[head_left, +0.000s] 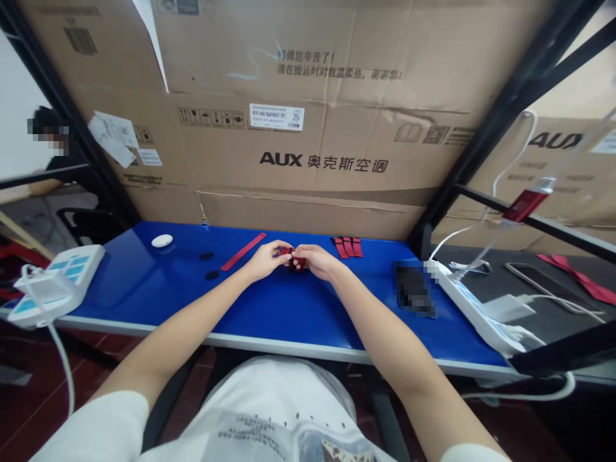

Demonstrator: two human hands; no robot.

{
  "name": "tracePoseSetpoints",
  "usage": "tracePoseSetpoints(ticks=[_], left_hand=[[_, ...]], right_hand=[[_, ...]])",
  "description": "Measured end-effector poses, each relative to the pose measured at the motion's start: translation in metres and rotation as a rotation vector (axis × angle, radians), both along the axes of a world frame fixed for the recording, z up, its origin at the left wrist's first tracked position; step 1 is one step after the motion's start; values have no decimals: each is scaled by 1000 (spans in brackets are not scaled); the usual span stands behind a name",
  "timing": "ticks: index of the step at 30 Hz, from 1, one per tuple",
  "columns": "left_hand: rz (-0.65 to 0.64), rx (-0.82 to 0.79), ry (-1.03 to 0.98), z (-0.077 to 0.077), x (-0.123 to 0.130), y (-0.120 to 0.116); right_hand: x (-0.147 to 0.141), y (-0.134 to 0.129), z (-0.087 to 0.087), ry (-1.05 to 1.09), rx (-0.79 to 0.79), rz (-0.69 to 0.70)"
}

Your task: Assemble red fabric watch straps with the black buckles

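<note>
Both of my hands meet over the middle of the blue table. My left hand is closed on one side of a small red and black strap piece, and my right hand pinches its other side. Much of the piece is hidden by my fingers. To the left lies a flat red strip, with small black pieces beside it. Several short red straps with black parts lie side by side behind and right of my right hand.
A white oval object and a power strip are at the left. On the right are a blurred dark object, another power strip and a phone. Cardboard backs the table. A person sits far left.
</note>
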State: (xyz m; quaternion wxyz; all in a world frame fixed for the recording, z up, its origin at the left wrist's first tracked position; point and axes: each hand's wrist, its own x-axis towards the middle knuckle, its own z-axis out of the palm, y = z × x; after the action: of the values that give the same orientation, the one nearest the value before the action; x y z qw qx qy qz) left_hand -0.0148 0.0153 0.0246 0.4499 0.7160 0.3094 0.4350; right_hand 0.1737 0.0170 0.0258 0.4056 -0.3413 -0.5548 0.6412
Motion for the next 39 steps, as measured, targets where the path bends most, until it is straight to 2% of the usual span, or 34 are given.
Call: tracePoseSetpoints(ticks=[7,14,21,27,30,32,36,39], left_hand=[[11,35,14,-7,2,0],[-16,-85,-24,-12,-3,1],[18,20,19,-17,-1,3],[81,119,110,-15,0,4],[185,165,128,-7,-1,1],[224,147,109,-3,-1,-1],[203,28,12,1,0,-6],[177,-49,-23,2,0,-8]], right_hand=[[5,2,-2,-90,47,4],[5,-3,-1,-121,85,-11],[2,-4,-5,-77,27,-35],[1,-2,-7,-136,84,-49],[3,-3,-2,-167,176,-111],[4,-4,0,-191,296,-121],[2,-7,2,-399,629,-132],[0,-8,2,-516,775,-171]])
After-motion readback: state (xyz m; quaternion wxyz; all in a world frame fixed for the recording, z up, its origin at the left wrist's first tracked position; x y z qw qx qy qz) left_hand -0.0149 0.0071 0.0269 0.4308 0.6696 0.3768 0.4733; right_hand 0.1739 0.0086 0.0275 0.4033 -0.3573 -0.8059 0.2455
